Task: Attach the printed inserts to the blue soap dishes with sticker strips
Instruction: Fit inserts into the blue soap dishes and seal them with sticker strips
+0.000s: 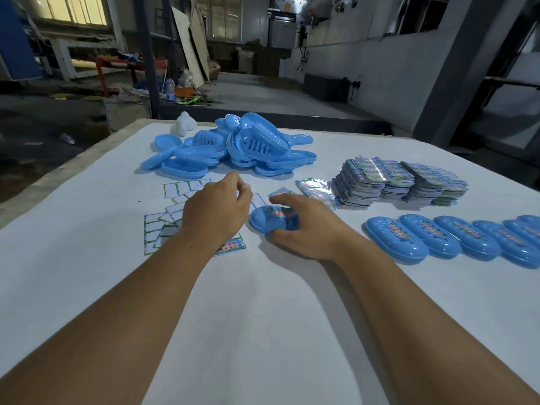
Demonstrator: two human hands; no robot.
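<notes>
the lower half of the counter lies bare. a heap of blue dishes blocks upper centre, insert stacks and a dish row the right, sticker sheets centre left.

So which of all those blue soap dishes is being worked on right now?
The single soap dish under the right hand, with a printed insert on it. The rest lie untouched in the far pile or the finished row.

White table: loose heap of blue soap dishes at the back, stacks of printed inserts right, row of finished dishes near right, sticker sheets left-centre, white object far edge.
</notes>
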